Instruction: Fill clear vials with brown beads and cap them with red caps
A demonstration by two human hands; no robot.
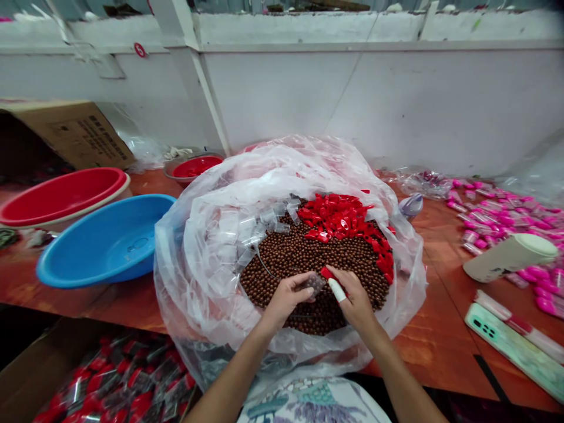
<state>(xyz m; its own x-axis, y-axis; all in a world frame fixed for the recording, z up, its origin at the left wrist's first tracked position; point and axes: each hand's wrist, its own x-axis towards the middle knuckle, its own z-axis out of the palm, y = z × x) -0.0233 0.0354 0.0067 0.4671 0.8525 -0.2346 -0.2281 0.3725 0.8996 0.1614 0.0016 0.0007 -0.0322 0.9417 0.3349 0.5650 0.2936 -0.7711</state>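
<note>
My left hand (284, 301) is closed around a small clear plastic container (315, 284) above a heap of small round brown balls (291, 252). Just beside it, my right hand (356, 298) pinches a red plastic cap (326, 273), close to the container's end. One right finger wears a white wrap (337, 290). The balls lie in a large translucent plastic bag (185, 258) with its edges folded outward. Loose red caps (339, 212) are piled at the back right of the heap, and clear containers (231, 226) at the left. A thin wire-like handle (264, 263) lies across the balls.
On the left stand a blue basin (106, 241), a red basin (61, 194) and a cardboard box (74, 132). A lower box holds red-capped containers (127, 376). At right are pink-capped containers (506, 217), a pale tumbler (506, 258) and a phone (511, 346).
</note>
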